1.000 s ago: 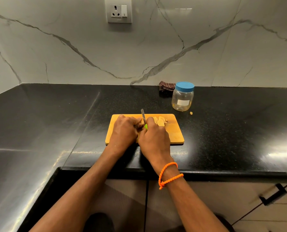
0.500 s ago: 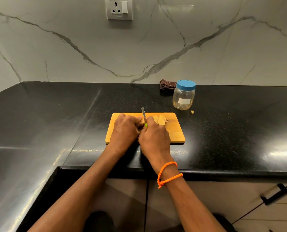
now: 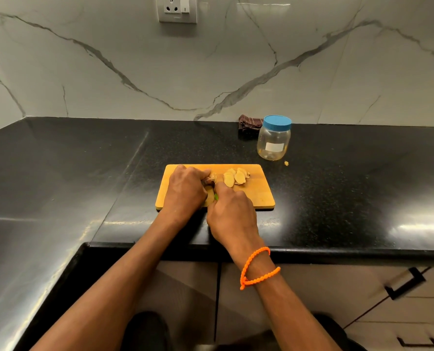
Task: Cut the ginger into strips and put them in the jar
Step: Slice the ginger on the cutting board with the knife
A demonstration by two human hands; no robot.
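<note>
A wooden cutting board [image 3: 259,196] lies on the black counter. My left hand [image 3: 185,191] grips a piece of ginger [image 3: 210,179] at the board's middle. My right hand [image 3: 229,214] is curled round a knife; only a bit of its green handle [image 3: 216,197] shows and the blade is hidden between my hands. Several pale ginger slices [image 3: 234,177] lie on the board just right of my fingers. A clear jar [image 3: 274,141] with a blue lid stands closed behind the board, to the right.
A small ginger scrap [image 3: 286,163] lies on the counter by the jar. A dark folded cloth [image 3: 248,124] sits against the marble wall behind the jar. The counter's front edge [image 3: 337,252] runs below my wrists, with drawers underneath.
My right hand has drawn back toward me with the knife, so the blade that stood up between my hands is out of sight. The slices now show fully.
</note>
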